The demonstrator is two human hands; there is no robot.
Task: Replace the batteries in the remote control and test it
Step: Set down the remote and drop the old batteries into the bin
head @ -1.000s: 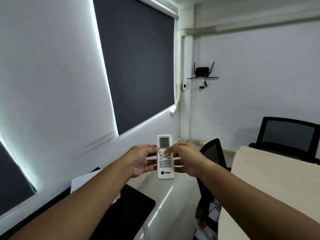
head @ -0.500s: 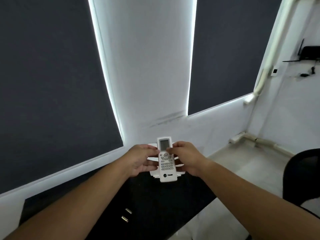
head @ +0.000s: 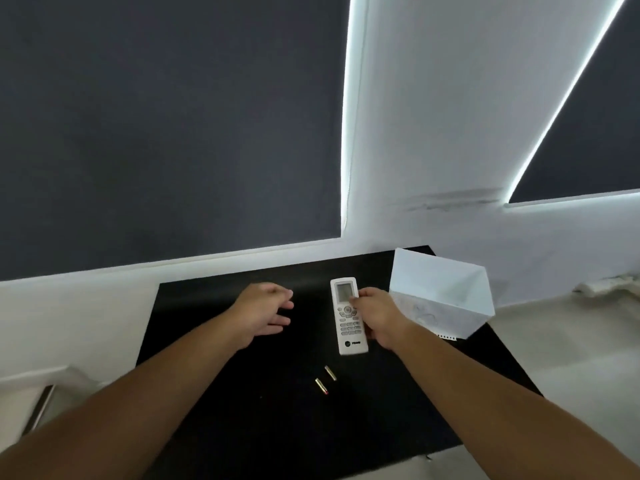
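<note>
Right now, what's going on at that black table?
A person is working on a white remote control. The right hand grips it by its side, buttons facing up, over the black table. The left hand hovers open and empty beside it. Two small batteries lie loose on the table nearer the person. A white sheet of paper sits at the right.

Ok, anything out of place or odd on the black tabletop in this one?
Mostly tidy. Two loose batteries lie apart on the black tabletop, angled, free to roll. A white sheet at the far right corner sits curled up and overhangs the edge. The remote is in the right hand.
</note>
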